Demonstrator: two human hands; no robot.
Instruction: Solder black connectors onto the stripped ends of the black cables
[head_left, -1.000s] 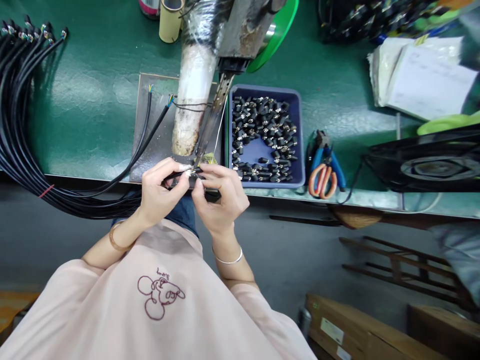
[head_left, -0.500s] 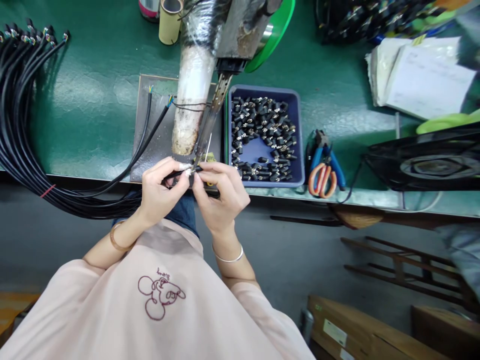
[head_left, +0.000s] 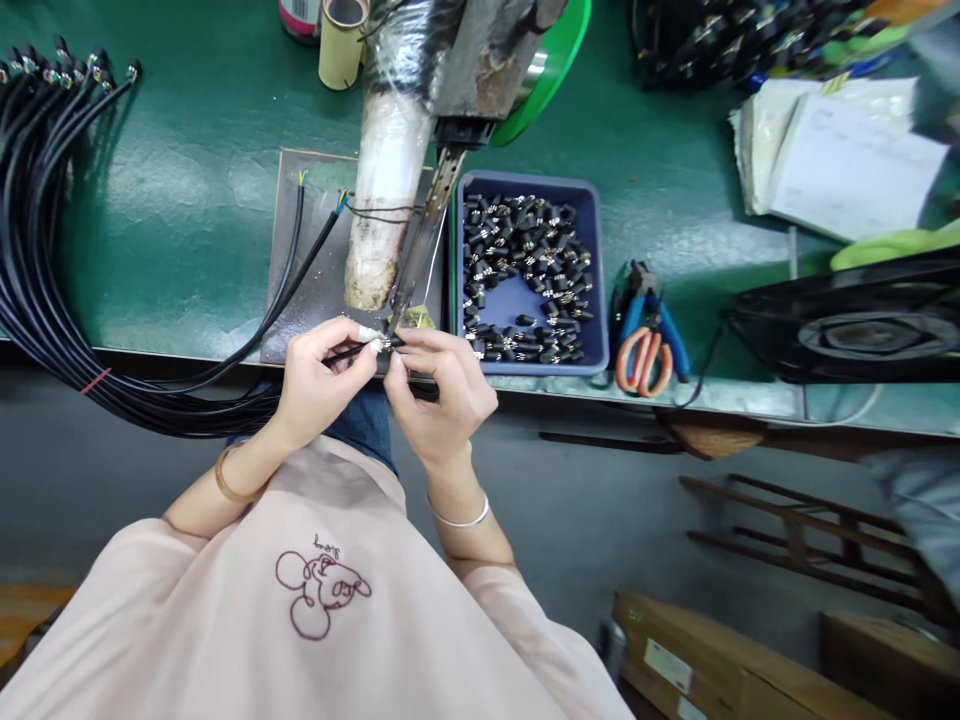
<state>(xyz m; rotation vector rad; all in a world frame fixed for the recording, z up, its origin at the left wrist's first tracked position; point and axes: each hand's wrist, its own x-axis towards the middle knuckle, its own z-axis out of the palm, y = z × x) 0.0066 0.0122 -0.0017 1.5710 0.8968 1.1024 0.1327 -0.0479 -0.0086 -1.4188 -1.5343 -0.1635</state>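
Note:
My left hand (head_left: 322, 380) pinches the end of a black cable (head_left: 342, 355) between thumb and finger. Facing it, my right hand (head_left: 446, 385) is closed on a small black connector (head_left: 397, 341), whose metal end meets the cable's wires. Exactly how the wires sit in the connector is too small to tell. The tip of a soldering iron (head_left: 427, 240), pointing down from its mount, reaches this joint. Beside the iron a thin solder wire (head_left: 435, 255) slants down to a yellowish lump (head_left: 417, 318) behind my right fingers.
A blue tray (head_left: 602, 270) of black connectors stands right of the iron, then orange-and-blue pliers (head_left: 645, 345). A wrapped white tube (head_left: 382, 190) hangs over a grey board (head_left: 289, 260). Bundled black cables (head_left: 45, 270) curve along the left. Papers (head_left: 847, 160) and a black fan (head_left: 862, 320) lie farther right.
The cable end now lies straighter, and the connector is turned more level between my fingers. The solder wire's visible part has shifted right, away from the iron. Both hands stay almost in place.

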